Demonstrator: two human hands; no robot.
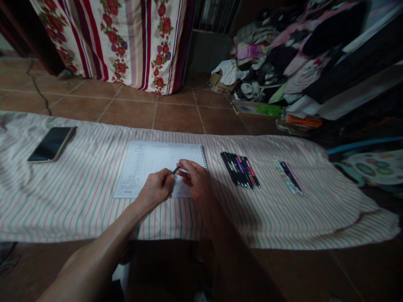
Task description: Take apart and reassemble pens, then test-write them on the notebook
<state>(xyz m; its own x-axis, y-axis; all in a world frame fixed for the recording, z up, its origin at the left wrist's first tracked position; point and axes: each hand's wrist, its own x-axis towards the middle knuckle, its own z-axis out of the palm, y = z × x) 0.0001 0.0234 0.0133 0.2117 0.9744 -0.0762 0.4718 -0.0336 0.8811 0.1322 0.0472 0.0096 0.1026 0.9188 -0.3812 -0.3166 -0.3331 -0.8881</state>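
Observation:
A dark pen is held over a spiral-bound notebook that lies open on a striped cloth. My left hand is closed round the pen's lower end. My right hand pinches the pen's upper tip with thumb and forefinger. Both hands rest over the notebook's lower right part.
A row of several pens lies right of the notebook, with a flat packet further right. A phone lies on the cloth at far left. Beyond are tiled floor, a floral curtain and piled clothes.

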